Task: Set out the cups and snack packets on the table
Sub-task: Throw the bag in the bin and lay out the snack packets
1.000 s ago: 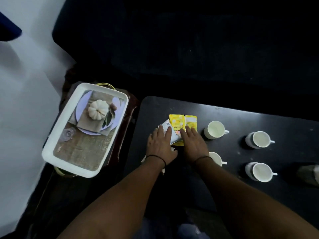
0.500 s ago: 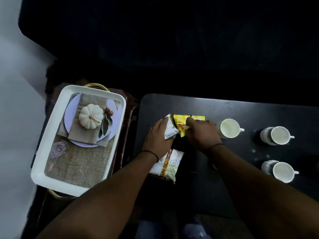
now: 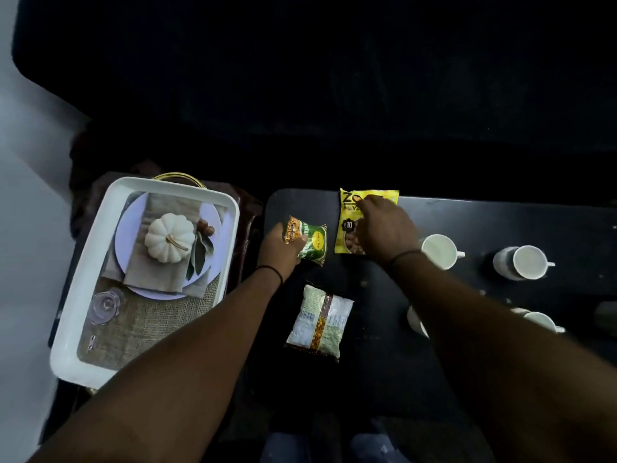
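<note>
On the black table (image 3: 384, 355), my left hand (image 3: 278, 248) grips a green and orange snack packet (image 3: 309, 240) near the table's left edge. My right hand (image 3: 384, 228) lies on a yellow snack packet (image 3: 349, 225) at the far edge, fingers on its upper part. A white and orange packet (image 3: 320, 322) lies flat nearer to me, untouched. White cups stand to the right: one (image 3: 439, 250) beside my right wrist, another (image 3: 522, 262) further right, a third (image 3: 542, 322) at the near right. A cup (image 3: 415, 322) is partly hidden under my right forearm.
A white tray (image 3: 66, 315) sits left of the table on a dark stand, holding a plate, a napkin, a small white pumpkin (image 3: 170, 237) and burlap. A dark object (image 3: 606, 314) lies at the right edge. Beyond the table all is dark.
The stacked packets have been spread apart. My right hand slid the yellow packet toward the far edge, my left hand lifted the green packet leftward, and the white packet now lies uncovered.
</note>
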